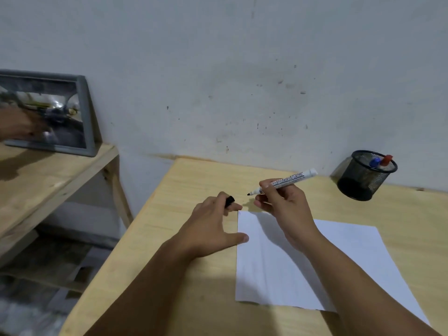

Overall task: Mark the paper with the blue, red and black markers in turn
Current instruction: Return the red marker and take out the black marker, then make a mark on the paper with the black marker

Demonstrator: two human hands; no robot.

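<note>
White paper sheet (pixel 291 263) lies nearest on the wooden table (pixel 194 180); left hand (pixel 213 221) pinches the black cap (pixel 229 201) (apparently), right hand (pixel 283 204) grips the uncapped black-tipped white marker (pixel 288 179). Lower the tip gently. Blue and red markers sit in the black mesh cup (pixel 363 180).

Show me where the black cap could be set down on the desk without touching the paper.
Bare wood lies left of the paper, between its left edge and the desk's left edge, and behind it toward the wall. The back right corner is taken by the mesh pen holder. The left hand and right hand crowd the paper's top left corner.
</note>
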